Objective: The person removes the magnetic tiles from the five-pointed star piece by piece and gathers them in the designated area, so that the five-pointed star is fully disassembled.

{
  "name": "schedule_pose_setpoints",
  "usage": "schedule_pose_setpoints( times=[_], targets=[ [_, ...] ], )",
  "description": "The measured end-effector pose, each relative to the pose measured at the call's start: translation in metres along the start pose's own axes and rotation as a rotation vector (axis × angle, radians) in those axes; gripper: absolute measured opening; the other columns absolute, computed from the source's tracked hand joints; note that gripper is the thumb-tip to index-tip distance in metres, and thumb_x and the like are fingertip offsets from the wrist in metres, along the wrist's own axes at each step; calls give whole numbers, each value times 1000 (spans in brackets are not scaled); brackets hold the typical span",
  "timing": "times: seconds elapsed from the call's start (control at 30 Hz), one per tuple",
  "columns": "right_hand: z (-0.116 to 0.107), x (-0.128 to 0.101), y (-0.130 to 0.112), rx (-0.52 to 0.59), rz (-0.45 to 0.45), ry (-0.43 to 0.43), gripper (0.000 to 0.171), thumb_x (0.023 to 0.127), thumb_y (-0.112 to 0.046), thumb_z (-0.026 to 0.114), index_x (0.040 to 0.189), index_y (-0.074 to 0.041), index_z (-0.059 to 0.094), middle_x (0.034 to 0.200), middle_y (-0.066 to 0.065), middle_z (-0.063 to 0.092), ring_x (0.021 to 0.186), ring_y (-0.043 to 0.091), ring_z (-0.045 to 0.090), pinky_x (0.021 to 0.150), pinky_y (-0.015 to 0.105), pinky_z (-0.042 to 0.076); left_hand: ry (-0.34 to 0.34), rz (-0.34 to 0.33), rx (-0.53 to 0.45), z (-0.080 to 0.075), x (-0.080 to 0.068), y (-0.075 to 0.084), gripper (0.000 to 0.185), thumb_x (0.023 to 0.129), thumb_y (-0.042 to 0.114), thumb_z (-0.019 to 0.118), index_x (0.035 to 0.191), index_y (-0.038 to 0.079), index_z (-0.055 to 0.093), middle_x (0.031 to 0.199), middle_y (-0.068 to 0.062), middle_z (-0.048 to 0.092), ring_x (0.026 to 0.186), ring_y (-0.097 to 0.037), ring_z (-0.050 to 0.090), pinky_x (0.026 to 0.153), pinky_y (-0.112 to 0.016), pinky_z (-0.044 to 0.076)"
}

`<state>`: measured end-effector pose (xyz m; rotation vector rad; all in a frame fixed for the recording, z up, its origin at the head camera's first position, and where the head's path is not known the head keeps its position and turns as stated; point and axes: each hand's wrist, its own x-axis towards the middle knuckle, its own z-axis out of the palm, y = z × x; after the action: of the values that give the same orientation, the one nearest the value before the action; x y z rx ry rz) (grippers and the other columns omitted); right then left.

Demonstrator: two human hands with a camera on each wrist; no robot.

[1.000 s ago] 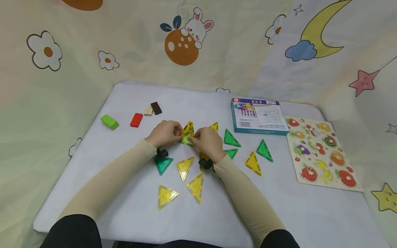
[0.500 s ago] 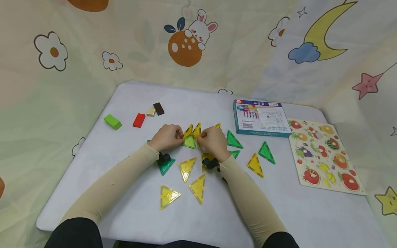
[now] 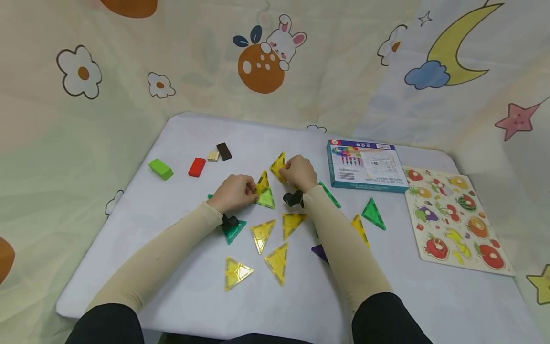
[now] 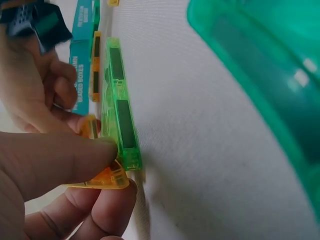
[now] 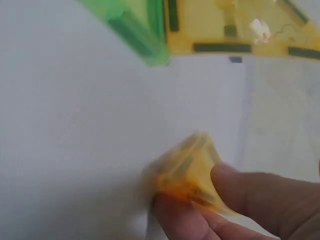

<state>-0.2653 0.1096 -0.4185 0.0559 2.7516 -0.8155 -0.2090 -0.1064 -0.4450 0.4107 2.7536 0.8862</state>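
Note:
My left hand (image 3: pixel 234 193) pinches a yellow triangular magnetic tile (image 3: pixel 262 182) between thumb and fingers. A light green triangular tile (image 3: pixel 266 198) stands against its near side; in the left wrist view the green tile's edge (image 4: pixel 125 122) is close by the thumb. Farther back, my right hand (image 3: pixel 300 173) pinches another yellow triangular tile (image 3: pixel 279 166), tilted above the cloth and blurred in the right wrist view. Several yellow tiles (image 3: pixel 277 263) lie nearer the person. A teal tile (image 3: pixel 234 232) lies partly under the left wrist.
At the right are a flat teal box (image 3: pixel 368 166) and a fruit puzzle board (image 3: pixel 457 220). Green (image 3: pixel 374 214) and purple tiles (image 3: pixel 320 252) lie about the right forearm. Green (image 3: pixel 161 169), red (image 3: pixel 197 167), beige (image 3: pixel 213 156) and dark blocks (image 3: pixel 224 151) sit at back left.
My right hand has moved away from the light green tile, back and to the right, with a yellow tile in its fingers. The left hand stays at the green tile.

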Motion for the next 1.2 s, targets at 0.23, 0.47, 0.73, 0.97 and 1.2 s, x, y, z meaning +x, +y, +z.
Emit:
schedule_pose_setpoints(
  times=[0.23,0.47,0.73,0.97,1.2],
  targets=[
    [4,-11,4,94,-89,41,24,99,-30,67,109,-10,77,104,9,76,81,22,63,65,30,49,-8,-17,-25,-5,-3,3,17,95,25,74,96,9,69,77,-4,64,71,-19,56,68,-28,45],
    [10,-36,14,314,-166,-239,33,98,-29,71,124,-10,70,99,4,73,62,14,51,54,24,40,13,15,-158,-15,-3,0,18,96,28,74,98,11,70,89,-5,68,80,-20,57,72,-29,46],
    [16,-48,17,318,-222,-253,23,99,-32,72,95,-10,71,59,-5,42,53,13,39,51,25,31,3,21,-257,-20,-3,-1,18,97,29,73,102,12,71,95,-4,69,86,-19,57,73,-29,46],
    [15,-53,20,232,-198,-201,22,97,-31,74,92,-10,72,64,-3,46,63,15,43,59,26,32,49,-101,-189,-34,2,-15,24,96,34,74,110,13,73,94,-5,70,85,-22,58,73,-30,48],
    [24,-49,15,142,-255,-260,25,97,-30,75,82,-12,65,62,-4,42,58,14,42,56,25,34,-3,-190,9,-35,13,-23,37,97,34,72,127,11,69,105,-9,76,87,-24,65,74,-32,51]
  ],
)
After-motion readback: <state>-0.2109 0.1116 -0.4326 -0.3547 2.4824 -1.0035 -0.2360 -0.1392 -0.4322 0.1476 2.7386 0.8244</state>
